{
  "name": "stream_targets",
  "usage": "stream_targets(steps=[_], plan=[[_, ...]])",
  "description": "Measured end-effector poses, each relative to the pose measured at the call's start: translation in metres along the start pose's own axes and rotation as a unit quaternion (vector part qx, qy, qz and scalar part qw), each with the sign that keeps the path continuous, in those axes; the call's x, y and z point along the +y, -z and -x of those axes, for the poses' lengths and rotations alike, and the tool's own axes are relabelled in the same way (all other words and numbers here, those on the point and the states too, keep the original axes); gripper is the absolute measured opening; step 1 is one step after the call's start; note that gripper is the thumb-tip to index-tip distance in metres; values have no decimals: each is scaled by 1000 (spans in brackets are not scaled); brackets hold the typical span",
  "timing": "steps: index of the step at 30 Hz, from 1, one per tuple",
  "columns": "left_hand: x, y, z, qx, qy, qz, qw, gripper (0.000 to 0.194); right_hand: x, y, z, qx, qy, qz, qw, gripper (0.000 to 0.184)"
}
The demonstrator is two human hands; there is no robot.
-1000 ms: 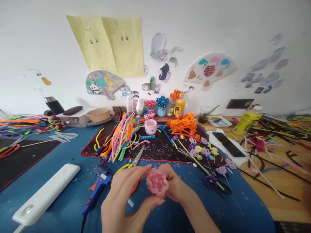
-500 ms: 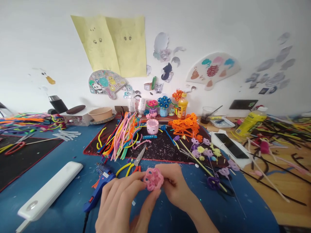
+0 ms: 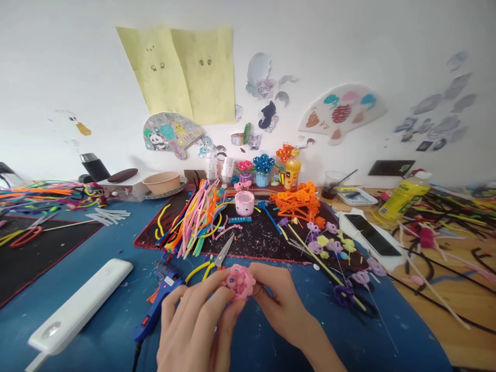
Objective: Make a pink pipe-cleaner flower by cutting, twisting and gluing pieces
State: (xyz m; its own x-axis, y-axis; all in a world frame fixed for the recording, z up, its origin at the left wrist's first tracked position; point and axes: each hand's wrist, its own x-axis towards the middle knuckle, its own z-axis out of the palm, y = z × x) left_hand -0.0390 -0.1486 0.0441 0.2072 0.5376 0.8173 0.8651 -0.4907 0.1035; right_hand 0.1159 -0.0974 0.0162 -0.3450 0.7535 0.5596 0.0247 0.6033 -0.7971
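A pink pipe-cleaner flower is held between both hands just above the blue table mat. My left hand pinches its left side with curled fingers. My right hand grips its right side, fingers closed round the petals. A blue glue gun lies just left of my left hand, and scissors with yellow and red handles lie right behind the flower.
A pile of coloured pipe cleaners and orange flowers lie on a black mat. Purple and yellow stemmed flowers, a phone, a white flat device, a pink cup and yellow bottles surround it.
Both hands have carried the pink flower a little up and away from me, and turned it so that less of its face shows. The view shifted slightly to the left.
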Motion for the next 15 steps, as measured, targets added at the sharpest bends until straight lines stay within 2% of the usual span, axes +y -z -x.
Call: stream_targets(steps=[8,11,15], plan=[[0,-5,-2,2,54,13,998,10,-10,3,0,-79,-137,-84,984,35],[-1,-8,-2,1,64,10,998,9,-12,3,-2,-107,-146,-94,979,34],[-3,-9,-1,2,77,18,997,9,-11,1,-3,-99,-129,-57,985,32]])
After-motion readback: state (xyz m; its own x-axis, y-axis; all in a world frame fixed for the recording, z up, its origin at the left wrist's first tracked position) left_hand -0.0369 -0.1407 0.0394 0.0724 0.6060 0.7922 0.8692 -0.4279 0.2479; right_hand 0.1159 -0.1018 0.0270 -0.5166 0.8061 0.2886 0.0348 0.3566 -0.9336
